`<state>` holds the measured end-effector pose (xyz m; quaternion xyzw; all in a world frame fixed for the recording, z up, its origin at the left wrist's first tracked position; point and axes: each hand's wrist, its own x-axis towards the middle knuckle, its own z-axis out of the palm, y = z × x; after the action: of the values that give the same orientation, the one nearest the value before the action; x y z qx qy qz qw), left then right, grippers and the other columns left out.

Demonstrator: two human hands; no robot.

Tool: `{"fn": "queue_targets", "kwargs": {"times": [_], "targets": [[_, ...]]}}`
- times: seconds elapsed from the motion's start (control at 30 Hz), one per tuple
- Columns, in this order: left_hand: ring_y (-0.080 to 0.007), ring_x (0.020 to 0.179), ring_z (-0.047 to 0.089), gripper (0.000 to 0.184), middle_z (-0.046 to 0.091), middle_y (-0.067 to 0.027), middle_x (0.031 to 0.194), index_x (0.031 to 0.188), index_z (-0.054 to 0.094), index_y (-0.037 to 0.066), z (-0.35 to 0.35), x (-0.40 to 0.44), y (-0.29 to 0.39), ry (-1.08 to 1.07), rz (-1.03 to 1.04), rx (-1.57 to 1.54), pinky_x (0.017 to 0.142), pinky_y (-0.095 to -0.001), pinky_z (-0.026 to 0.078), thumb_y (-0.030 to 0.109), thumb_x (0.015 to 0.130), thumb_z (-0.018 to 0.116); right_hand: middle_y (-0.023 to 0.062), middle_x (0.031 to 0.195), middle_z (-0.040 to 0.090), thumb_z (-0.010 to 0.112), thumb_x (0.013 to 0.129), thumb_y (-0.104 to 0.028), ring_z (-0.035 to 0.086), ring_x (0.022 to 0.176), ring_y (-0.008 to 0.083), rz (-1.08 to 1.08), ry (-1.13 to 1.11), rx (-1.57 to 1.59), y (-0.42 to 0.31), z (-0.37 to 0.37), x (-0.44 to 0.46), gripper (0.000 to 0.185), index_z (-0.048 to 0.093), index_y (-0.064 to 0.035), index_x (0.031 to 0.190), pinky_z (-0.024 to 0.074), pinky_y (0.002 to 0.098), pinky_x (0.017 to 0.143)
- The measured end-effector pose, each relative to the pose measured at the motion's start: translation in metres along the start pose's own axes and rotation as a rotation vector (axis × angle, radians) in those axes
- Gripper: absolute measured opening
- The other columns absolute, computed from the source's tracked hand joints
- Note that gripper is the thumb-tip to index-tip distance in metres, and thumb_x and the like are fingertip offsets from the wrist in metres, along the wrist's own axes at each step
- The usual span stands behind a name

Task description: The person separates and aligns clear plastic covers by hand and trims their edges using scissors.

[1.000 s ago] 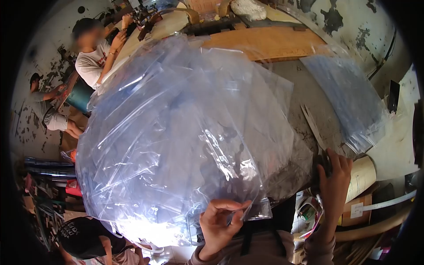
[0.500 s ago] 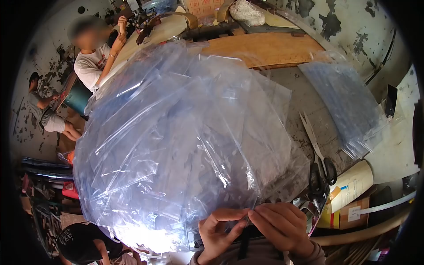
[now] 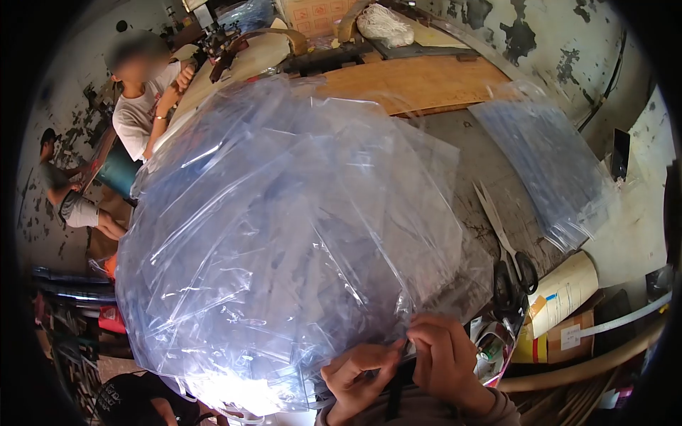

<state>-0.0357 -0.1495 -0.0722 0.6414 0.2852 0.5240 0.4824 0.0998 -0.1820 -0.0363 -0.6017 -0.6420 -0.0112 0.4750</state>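
Note:
A large heap of clear plastic sheets (image 3: 284, 213) spreads over the table in front of me, glossy and creased. At its near edge my left hand (image 3: 361, 378) is closed, thumb and index finger pinched together close to my right fingers. My right hand (image 3: 446, 361) is closed too, its fingertips pinching the edge of a clear plastic sheet. What lies between the left fingertips is too small to make out. Black-handled scissors (image 3: 506, 245) lie half open on the table, to the right of the heap.
A flat stack of clear plastic pieces (image 3: 543, 167) lies at the right. Beyond the heap are a wooden board (image 3: 419, 82) and a bundle of white string (image 3: 385, 25). A paper roll (image 3: 565, 292) stands below the scissors. Other people (image 3: 145, 106) are at the left.
My right hand has lifted slightly and its fingers are more bent; my left hand has dropped a little, and the fingertips have separated somewhat. The whole view has shifted slightly.

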Motion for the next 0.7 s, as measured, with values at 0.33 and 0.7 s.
{"fn": "queue_targets", "kwargs": {"times": [0.33, 0.7], "targets": [[-0.0210, 0.069, 0.068, 0.015, 0.068, -0.0147, 0.078, 0.079, 0.063, -0.001, 0.001, -0.004, -0.004, 0.046, 0.158, 0.003, 0.061, -0.0267, 0.055, -0.009, 0.069, 0.072, 0.0158, 0.087, 0.055, 0.055, 0.077, 0.008, 0.056, 0.074, 0.0300, 0.232, 0.201, -0.319, 0.018, 0.007, 0.008, 0.017, 0.052, 0.0007, 0.092, 0.0459, 0.0348, 0.067], [-0.0191, 0.068, 0.062, 0.016, 0.063, -0.0134, 0.078, 0.081, 0.053, 0.003, -0.001, -0.011, -0.008, 0.053, 0.168, 0.019, 0.061, -0.0268, 0.051, 0.001, 0.078, 0.069, 0.0144, 0.075, 0.053, 0.054, 0.086, -0.001, 0.056, 0.065, 0.0299, 0.524, 0.131, -0.030, 0.036, -0.029, 0.001, 0.004, 0.051, 0.0005, 0.088, 0.0432, 0.0341, 0.059]]}}
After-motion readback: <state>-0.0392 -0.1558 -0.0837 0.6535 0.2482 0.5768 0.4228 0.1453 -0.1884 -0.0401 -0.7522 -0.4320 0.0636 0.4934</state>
